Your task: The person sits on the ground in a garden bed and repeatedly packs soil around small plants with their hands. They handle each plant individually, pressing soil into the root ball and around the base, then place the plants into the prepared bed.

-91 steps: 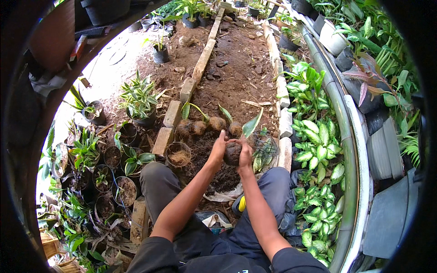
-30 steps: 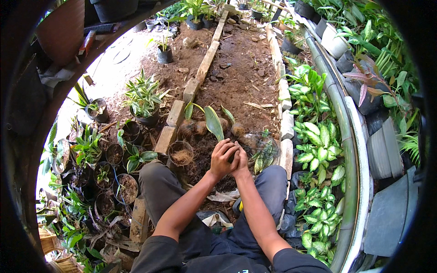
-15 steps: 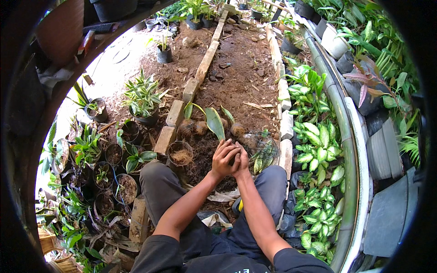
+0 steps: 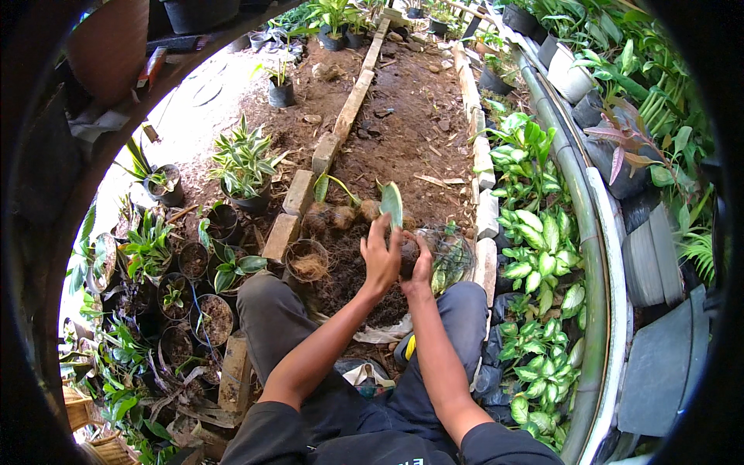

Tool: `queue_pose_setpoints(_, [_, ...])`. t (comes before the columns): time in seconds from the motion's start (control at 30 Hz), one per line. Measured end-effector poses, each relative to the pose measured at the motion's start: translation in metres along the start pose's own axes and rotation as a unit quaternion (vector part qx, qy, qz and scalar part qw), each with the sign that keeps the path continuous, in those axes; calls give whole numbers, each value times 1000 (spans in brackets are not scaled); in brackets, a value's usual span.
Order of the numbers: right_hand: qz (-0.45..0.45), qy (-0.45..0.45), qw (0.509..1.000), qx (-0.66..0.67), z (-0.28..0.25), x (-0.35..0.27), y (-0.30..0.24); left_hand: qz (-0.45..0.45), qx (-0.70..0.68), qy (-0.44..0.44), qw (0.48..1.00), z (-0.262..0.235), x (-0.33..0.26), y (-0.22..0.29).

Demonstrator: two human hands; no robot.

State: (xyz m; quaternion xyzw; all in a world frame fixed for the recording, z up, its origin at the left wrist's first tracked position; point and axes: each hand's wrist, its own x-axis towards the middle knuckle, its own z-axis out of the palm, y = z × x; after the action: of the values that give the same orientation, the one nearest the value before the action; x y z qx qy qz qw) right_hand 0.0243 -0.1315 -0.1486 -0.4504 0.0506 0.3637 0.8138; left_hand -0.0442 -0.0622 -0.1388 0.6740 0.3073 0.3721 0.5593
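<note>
We're prob. firming root ball [image 4: 408,262] | R hand [image 4: 421,270]: grip cupping it; L hand [image 4: 380,259]: spread | nxt needs even press

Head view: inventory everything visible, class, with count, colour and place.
Held root ball: one, dark brown, centre
Its leaf: one, green, pointing up
Other root balls: several, brown, just beyond
Fibre-filled container: one, brown, left of centre
Soil bed: one, brown, middle
Brick rows: two, tan to pale, flanking the bed
Potted plants: many, green, left
Cream-patterned plants: many, green, right
Bamboo pole: one, green, right
Pot: one, white, upper right
Panel: one, dark grey, far right
Legs: two, grey trousers, below centre
Sleeves: two, black, lower edge
Left hand: one, bare, by the leaf's base
Right hand: one, bare, on root ball
</note>
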Motion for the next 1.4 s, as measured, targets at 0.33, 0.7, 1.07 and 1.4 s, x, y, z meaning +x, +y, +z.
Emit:
queue_pose_setpoints(0.33, [-324,-99,843,-418,31,-29,10,-406,-405,-160,804,-38,20,9])
queue_pose_setpoints(0.7, [-319,-92,758,-562,32,-39,-4,-414,-429,-159,787,-38,5,-1])
queue_pose_setpoints(1.07, [-184,-38,937,-294,39,-39,-1,-307,-406,-15,861,-22,-3,16])
queue_pose_setpoints(1.4, [-197,-54,946,-252,33,-26,10,-241,-374,63,893,-12,-8,20])
